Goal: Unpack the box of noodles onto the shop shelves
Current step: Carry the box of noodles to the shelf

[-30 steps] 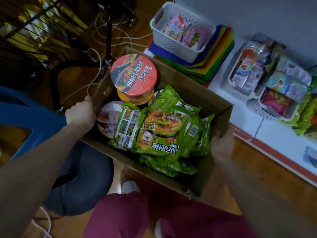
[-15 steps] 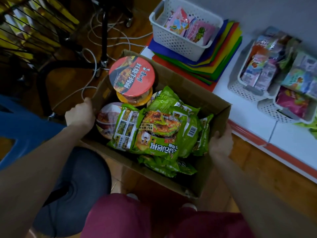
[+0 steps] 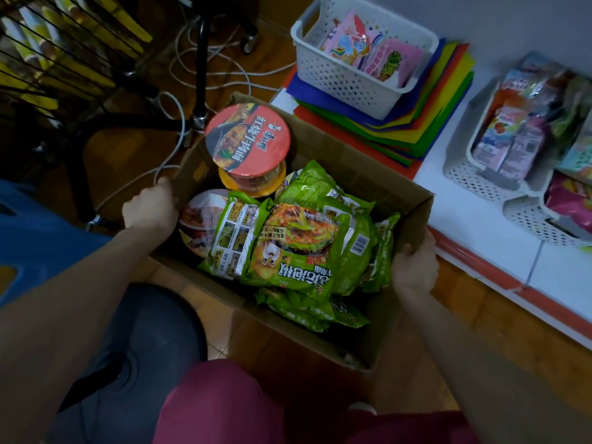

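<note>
You hold the cardboard box [image 3: 352, 168] with both hands, and it sits in front of your knees. Your left hand [image 3: 150, 213] grips the box's left rim with its fingers curled over the edge. Your right hand [image 3: 415, 267] clasps the box's right wall, thumb hooked over the rim; the fingers on the outside are hidden. Whether the box rests on the floor cannot be told.

The box is full. Green noodle packets [image 3: 294, 248] are heaped through its middle and near end, the top one lying face up. At the box's far left corner a red-lidded noodle bowl [image 3: 248, 137] stands above the rim, stacked on another tub. A second bowl [image 3: 200, 219] lies low against the box's left wall, just beside your left hand and partly under the packets.

The white shop shelf [image 3: 480, 213] runs just beyond the box's right side. Beyond the box's far wall, a white basket [image 3: 346, 78] stands on a stack of coloured sheets [image 3: 426, 123].
</note>
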The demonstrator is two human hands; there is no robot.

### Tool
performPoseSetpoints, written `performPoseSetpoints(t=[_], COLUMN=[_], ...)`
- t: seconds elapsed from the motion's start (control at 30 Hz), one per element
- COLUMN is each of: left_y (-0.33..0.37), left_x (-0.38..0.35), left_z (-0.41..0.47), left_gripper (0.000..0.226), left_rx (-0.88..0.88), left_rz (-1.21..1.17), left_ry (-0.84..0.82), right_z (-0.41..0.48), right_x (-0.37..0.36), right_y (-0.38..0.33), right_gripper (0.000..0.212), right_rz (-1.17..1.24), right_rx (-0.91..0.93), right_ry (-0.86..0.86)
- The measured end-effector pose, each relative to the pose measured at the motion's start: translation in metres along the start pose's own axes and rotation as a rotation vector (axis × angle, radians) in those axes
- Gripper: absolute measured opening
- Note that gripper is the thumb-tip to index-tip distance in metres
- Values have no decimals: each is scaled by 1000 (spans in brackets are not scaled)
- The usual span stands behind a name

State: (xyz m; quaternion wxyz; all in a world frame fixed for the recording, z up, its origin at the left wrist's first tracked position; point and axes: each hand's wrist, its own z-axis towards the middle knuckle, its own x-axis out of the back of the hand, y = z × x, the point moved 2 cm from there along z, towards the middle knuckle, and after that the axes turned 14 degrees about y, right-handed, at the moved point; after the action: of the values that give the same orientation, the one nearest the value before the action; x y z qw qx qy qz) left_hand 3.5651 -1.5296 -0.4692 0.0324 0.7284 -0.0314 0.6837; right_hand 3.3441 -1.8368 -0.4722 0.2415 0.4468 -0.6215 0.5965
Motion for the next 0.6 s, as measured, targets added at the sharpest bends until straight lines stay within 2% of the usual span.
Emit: performPoseSetpoints(t=[0.43,0.6], left_y=[10,19], left_x=[-13,-12], left_z=[15,3], left_gripper=[30,21], left_rx=[59,45], left_rz=[-43,-50], left_ry=[-5,-48], right_z=[-1,-6], right_x=[5,18], right_y=[6,18], right_gripper=[46,46], right_rz=[56,29], right_rx=[-8,-53], right_ry=[39,39])
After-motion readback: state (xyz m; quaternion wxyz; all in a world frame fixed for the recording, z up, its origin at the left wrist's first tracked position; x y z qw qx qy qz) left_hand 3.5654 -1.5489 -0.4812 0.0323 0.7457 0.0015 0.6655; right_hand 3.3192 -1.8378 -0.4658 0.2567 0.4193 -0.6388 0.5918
